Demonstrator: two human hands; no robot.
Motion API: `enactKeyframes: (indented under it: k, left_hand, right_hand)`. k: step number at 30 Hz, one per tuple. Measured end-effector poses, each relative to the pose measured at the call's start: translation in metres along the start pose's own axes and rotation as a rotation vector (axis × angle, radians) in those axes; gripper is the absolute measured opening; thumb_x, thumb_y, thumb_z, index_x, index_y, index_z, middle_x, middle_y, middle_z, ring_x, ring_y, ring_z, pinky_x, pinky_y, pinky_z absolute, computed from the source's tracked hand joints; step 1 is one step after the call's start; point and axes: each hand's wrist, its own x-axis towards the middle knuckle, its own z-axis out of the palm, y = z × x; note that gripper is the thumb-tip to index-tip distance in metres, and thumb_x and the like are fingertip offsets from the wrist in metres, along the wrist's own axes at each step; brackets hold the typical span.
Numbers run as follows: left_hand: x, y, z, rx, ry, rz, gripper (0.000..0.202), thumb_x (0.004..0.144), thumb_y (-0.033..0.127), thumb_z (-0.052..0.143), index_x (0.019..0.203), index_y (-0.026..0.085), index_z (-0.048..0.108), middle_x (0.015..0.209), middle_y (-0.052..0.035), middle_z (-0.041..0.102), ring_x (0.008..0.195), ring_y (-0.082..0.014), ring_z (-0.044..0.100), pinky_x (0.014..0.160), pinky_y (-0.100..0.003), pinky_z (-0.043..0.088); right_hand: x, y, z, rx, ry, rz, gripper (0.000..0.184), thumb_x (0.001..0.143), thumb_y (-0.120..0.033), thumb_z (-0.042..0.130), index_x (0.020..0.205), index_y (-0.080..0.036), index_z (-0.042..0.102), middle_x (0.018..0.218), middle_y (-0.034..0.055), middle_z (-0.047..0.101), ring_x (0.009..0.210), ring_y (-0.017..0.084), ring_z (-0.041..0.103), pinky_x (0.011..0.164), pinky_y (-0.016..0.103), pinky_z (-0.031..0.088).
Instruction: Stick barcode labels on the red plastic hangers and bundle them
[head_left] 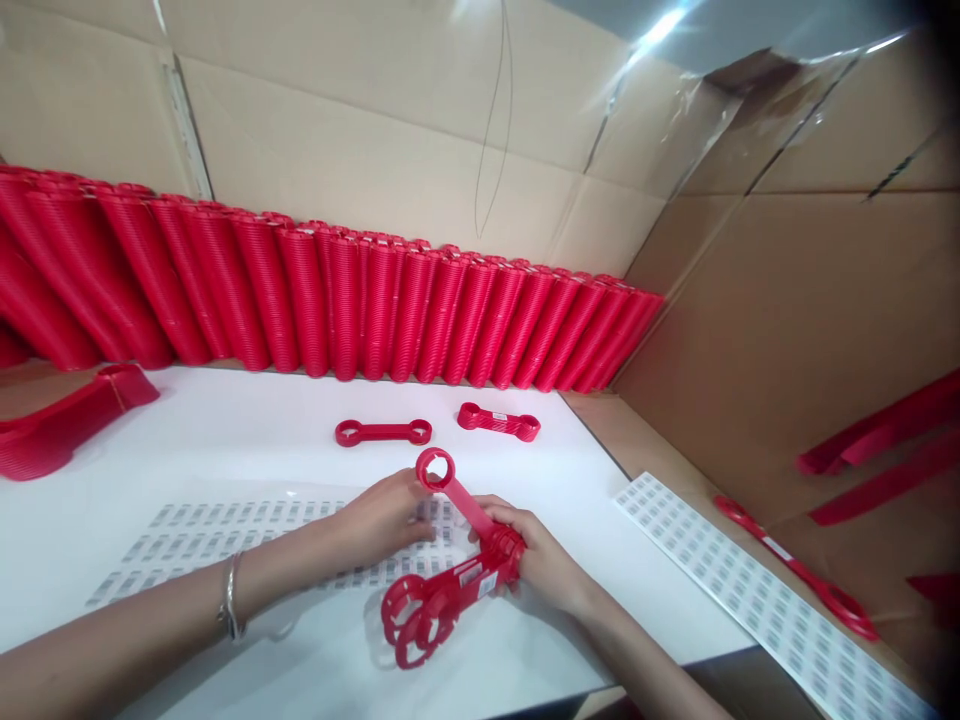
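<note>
My right hand (536, 555) is closed around several red plastic link-shaped pieces (480, 578) with ring ends, bunched together and fanned apart. White labels show on some of their bars. One piece (469, 508) sticks up to the left from this bunch, its ring beside my left fingers. My left hand (390, 515) is over a clear sheet of printed labels (300, 530), its fingers curled and thumb showing. The ring partly hides those fingertips, so whatever they pinch cannot be made out. A silver bracelet (231, 597) circles my left wrist.
Stacked red pieces (345, 305) line the back against cardboard (337, 130). Further red pieces lie on the white table: a single link (384, 432), a small labelled stack (499, 421) and a long stack (67, 420) at left. Another label sheet (720, 560) and a labelled piece (795, 565) are at right.
</note>
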Motion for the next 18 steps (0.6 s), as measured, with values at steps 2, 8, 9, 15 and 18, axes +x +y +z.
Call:
enactKeyframes:
  k: [2,8,9,15,18]
  left_hand:
    - [0.0,-0.001,-0.001,-0.036,-0.017,-0.067,0.019,0.077,0.022,0.054,0.095,0.018,0.06,0.085,-0.0042,0.064,0.076,-0.0196,0.058,0.068,-0.029,0.044]
    - [-0.001,-0.001,0.0,-0.108,0.041,0.041,0.02,0.08,0.014,0.048,0.093,0.02,0.062,0.093,-0.0011,0.067,0.088,-0.0175,0.06,0.075,-0.026,0.044]
    - [-0.001,-0.001,0.001,-0.089,0.043,0.052,0.02,0.081,0.016,0.048,0.093,0.02,0.063,0.094,-0.0013,0.067,0.088,-0.0179,0.06,0.075,-0.026,0.045]
    - [-0.008,0.001,-0.006,0.197,0.035,0.019,0.025,0.087,0.036,0.043,0.095,0.018,0.058,0.092,-0.0075,0.065,0.084,-0.024,0.061,0.069,-0.031,0.045]
    - [-0.018,-0.005,-0.016,0.326,0.034,-0.015,0.038,0.085,0.047,0.043,0.104,0.016,0.05,0.095,-0.0109,0.062,0.085,-0.0272,0.059,0.067,-0.033,0.044]
  right_hand:
    - [0.005,-0.001,0.005,0.029,-0.011,-0.015,0.022,0.066,-0.01,0.045,0.08,-0.014,0.062,0.127,0.0071,0.046,0.045,0.002,0.054,0.034,0.016,0.036]
    - [0.016,-0.003,0.016,0.073,-0.057,0.024,0.045,0.06,-0.005,0.042,0.098,-0.017,0.064,0.101,0.0047,0.061,0.041,0.003,0.052,0.033,0.014,0.035]
    - [0.017,-0.003,0.017,0.076,-0.049,0.03,0.049,0.059,-0.004,0.041,0.1,-0.017,0.064,0.091,0.0033,0.063,0.04,0.004,0.051,0.034,0.014,0.035]
    - [0.016,-0.001,0.015,0.044,-0.006,0.019,0.05,0.058,-0.005,0.041,0.1,-0.017,0.065,0.085,0.0029,0.063,0.042,0.005,0.052,0.033,0.015,0.034]
    - [0.015,0.001,0.007,0.015,0.068,0.057,0.051,0.061,-0.007,0.043,0.108,-0.017,0.062,0.066,0.0001,0.062,0.04,0.008,0.052,0.033,0.017,0.033]
